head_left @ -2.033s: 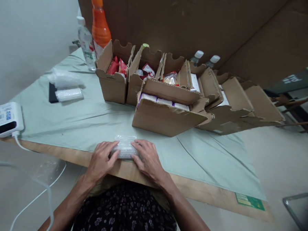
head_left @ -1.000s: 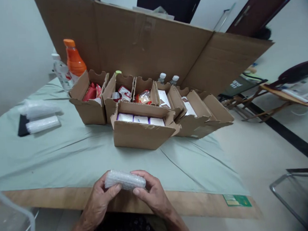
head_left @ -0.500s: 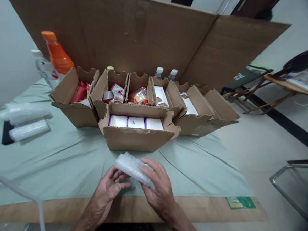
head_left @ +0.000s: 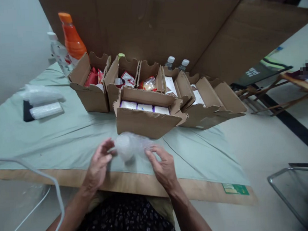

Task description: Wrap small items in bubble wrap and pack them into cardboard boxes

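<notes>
Two hands, left hand [head_left: 98,166], right hand [head_left: 163,167], seemingly pinch blurred bubble-wrap bundle [head_left: 130,147] near table edge [head_left: 199,189]; box [head_left: 144,124] just behind.

Pale wall [head_left: 11,50], light floor [head_left: 261,141], green-clothed table [head_left: 54,134], tall cardboard sheet [head_left: 151,22] behind.

Soft, even indoor light casts faint shadows under the cardboard boxes [head_left: 144,124]. Motion blur smears the bubble-wrap bundle [head_left: 131,146]; wide-angle distortion bends the bench [head_left: 67,140] edges.

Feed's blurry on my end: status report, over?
Left hand and right hand pinch bubble-wrapped bundle, blurred. Over green cloth. Cardboard box close behind.
</notes>
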`<state>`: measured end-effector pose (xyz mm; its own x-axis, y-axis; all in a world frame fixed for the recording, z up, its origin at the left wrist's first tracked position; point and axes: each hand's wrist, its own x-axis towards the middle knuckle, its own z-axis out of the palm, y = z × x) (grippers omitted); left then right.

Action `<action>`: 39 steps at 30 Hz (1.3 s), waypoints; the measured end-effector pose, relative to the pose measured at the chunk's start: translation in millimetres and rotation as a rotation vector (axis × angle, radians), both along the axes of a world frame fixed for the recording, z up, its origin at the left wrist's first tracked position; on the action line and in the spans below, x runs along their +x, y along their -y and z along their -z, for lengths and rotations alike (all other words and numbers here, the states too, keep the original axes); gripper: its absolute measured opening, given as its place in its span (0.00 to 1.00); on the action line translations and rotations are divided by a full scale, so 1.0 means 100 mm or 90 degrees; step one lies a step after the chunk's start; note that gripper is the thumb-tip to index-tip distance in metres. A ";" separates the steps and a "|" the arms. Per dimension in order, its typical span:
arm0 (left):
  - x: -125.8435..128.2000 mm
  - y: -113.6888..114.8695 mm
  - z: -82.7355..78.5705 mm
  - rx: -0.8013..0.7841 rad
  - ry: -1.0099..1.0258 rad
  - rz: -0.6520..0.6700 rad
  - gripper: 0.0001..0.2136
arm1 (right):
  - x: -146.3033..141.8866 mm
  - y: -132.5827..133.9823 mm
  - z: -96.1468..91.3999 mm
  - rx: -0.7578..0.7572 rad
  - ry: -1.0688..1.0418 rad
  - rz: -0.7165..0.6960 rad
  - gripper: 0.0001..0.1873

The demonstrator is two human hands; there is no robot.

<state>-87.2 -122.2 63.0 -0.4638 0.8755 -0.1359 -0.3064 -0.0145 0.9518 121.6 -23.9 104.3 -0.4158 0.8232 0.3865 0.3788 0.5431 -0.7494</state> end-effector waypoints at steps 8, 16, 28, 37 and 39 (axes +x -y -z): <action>-0.13 -0.08 -0.73 0.163 -0.691 0.067 0.35 | -0.13 0.02 -0.85 0.261 0.210 -0.237 0.10; -0.45 -0.10 -0.43 -0.033 -0.540 0.268 0.12 | 0.50 0.03 -1.11 0.169 -0.162 0.133 0.05; -0.78 -0.08 0.01 -0.233 -0.704 0.085 0.23 | 1.07 -0.27 0.52 -0.008 0.135 0.375 0.24; -0.21 0.03 0.08 -0.087 -0.999 0.174 0.13 | -0.04 0.16 0.53 0.155 0.288 -0.133 0.21; -0.21 0.00 0.16 -0.130 -1.014 0.200 0.13 | 0.00 0.17 0.60 0.152 0.342 -0.212 0.21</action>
<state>-108.4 -122.7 47.0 -0.0588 0.9855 0.1590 0.9631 0.0141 0.2689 121.1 -41.0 43.9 -0.8179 0.5358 0.2097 0.4494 0.8225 -0.3487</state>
